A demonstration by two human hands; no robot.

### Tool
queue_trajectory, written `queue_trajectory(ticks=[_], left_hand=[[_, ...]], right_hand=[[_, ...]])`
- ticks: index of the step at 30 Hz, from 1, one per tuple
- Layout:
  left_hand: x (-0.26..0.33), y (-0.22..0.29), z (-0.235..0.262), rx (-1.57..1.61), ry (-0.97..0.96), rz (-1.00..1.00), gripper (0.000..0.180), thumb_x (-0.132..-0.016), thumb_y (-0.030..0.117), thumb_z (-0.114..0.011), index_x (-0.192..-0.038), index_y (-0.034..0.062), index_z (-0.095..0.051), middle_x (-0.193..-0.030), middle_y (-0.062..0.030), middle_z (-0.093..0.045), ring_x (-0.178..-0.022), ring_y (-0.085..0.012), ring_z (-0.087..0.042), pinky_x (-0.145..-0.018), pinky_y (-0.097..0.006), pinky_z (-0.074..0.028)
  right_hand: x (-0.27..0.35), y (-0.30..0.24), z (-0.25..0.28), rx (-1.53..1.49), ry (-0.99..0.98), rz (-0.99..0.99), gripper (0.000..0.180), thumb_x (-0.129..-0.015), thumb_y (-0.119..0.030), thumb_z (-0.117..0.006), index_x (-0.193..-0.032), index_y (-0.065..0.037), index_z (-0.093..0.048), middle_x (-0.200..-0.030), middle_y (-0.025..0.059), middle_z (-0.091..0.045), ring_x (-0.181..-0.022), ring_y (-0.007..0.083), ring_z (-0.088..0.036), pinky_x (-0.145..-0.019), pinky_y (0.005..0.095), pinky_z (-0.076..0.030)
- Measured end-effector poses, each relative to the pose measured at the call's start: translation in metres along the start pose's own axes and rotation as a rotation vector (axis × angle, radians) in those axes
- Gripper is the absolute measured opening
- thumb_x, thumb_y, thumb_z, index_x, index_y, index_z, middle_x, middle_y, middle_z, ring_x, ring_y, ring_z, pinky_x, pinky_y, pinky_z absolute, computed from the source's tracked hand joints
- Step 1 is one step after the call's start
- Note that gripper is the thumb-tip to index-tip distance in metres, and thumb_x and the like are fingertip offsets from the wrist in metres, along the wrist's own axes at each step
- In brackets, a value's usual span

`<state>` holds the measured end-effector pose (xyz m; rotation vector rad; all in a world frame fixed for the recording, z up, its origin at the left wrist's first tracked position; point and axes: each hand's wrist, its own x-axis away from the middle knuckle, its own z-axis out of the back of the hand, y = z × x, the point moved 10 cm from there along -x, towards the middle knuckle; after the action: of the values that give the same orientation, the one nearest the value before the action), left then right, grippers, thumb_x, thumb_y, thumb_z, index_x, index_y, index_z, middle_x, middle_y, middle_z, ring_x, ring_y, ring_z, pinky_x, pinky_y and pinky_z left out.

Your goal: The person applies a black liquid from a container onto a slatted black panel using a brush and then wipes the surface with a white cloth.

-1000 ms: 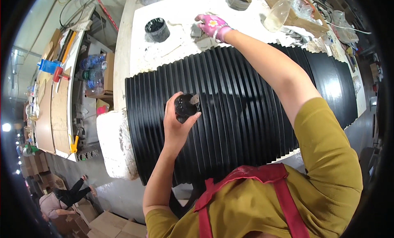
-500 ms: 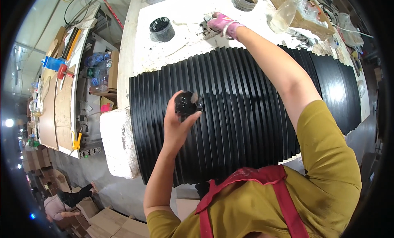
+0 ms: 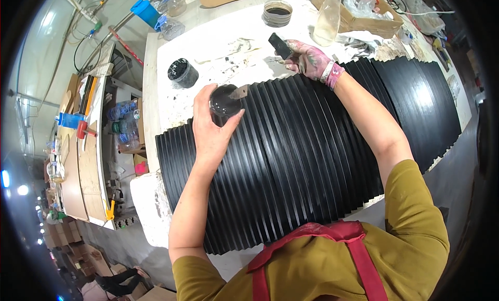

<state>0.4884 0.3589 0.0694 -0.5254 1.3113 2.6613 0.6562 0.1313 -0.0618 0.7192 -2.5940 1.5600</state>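
Note:
My left hand (image 3: 209, 132) is wrapped round a small clear cup (image 3: 224, 104) holding glossy black liquid. A flat beige-and-metal piece (image 3: 240, 92), like a spatula blade, leans at the cup's rim. Beneath both lies a wide black ribbed sheet (image 3: 291, 145), its ridges running away from me. My right hand (image 3: 314, 64), in a stained pink glove, grips a small black block (image 3: 280, 45) above the sheet's far edge; whether it is a sponge or a brush I cannot tell. Left of it, a tub (image 3: 183, 74) with black paste stands on the stained white tabletop (image 3: 223, 38).
At the back are a round tin (image 3: 277, 13), a cloudy plastic bottle (image 3: 327, 18) and a cardboard box (image 3: 364, 23) of clear plastic. A blue jug (image 3: 145, 12) stands far left. A side bench (image 3: 86, 166) is to the left, with a person (image 3: 117, 285) low behind it.
My right hand has come back from the white tabletop toward the ribbed sheet, with the black block now plainly in its grip. My left hand has carried the cup toward the sheet's far edge.

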Motion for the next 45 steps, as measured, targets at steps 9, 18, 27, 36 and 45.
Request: queue_trajectory(ticks=[9, 18, 27, 36, 45], left_hand=[[-0.003, 0.014, -0.010, -0.187, 0.034, -0.203, 0.062, -0.068, 0.016, -0.075, -0.123, 0.0085, -0.047, -0.125, -0.0144, -0.041, -0.114, -0.0324, -0.048, -0.093, -0.040, -0.043], [-0.062, -0.046, -0.029, 0.047, -0.054, 0.086, 0.060, -0.071, 0.021, -0.076, -0.120, -0.0025, -0.048, -0.116, -0.0175, -0.050, -0.108, -0.0272, -0.053, -0.088, -0.035, -0.046], [-0.132, -0.153, -0.084, -0.131, 0.105, 0.212, 0.056, -0.065, 0.029, -0.077, -0.109, 0.0011, -0.058, -0.095, -0.0177, -0.066, -0.089, -0.0309, -0.063, -0.083, -0.038, -0.048], [-0.089, -0.146, 0.018, -0.231, 0.131, 0.151, 0.026, -0.083, 0.020, -0.062, -0.101, 0.0017, -0.063, -0.099, -0.0160, -0.064, -0.089, -0.0280, -0.062, -0.077, -0.036, -0.048], [-0.060, -0.276, 0.078, -0.777, -0.117, 0.525, 0.030, -0.078, 0.028, -0.062, -0.090, 0.0008, -0.064, -0.093, -0.0216, -0.064, -0.088, -0.0363, -0.062, -0.078, -0.042, -0.048]], right_hand=[[-0.020, 0.003, -0.006, 0.108, -0.053, 0.024, 0.035, -0.093, -0.023, -0.052, -0.125, -0.010, -0.045, -0.110, 0.0047, -0.055, -0.092, 0.0137, -0.059, -0.075, 0.0245, -0.053], [-0.032, 0.018, -0.024, 0.027, -0.138, 0.015, 0.032, -0.093, -0.019, -0.051, -0.122, -0.005, -0.046, -0.099, 0.0091, -0.058, -0.083, 0.0165, -0.062, -0.065, 0.0229, -0.054], [-0.033, 0.020, -0.020, -0.047, -0.121, 0.170, 0.029, -0.089, -0.020, -0.057, -0.115, -0.005, -0.053, -0.091, 0.0049, -0.060, -0.079, 0.0127, -0.059, -0.069, 0.0246, -0.052], [-0.026, 0.013, -0.006, -0.080, -0.034, 0.186, 0.031, -0.092, -0.018, -0.052, -0.118, -0.002, -0.050, -0.098, 0.0081, -0.059, -0.078, 0.0134, -0.060, -0.064, 0.0209, -0.052], [-0.023, 0.018, -0.015, -0.053, -0.016, 0.176, 0.033, -0.092, -0.021, -0.054, -0.120, -0.005, -0.050, -0.098, 0.0053, -0.059, -0.083, 0.0119, -0.059, -0.067, 0.0210, -0.051]])
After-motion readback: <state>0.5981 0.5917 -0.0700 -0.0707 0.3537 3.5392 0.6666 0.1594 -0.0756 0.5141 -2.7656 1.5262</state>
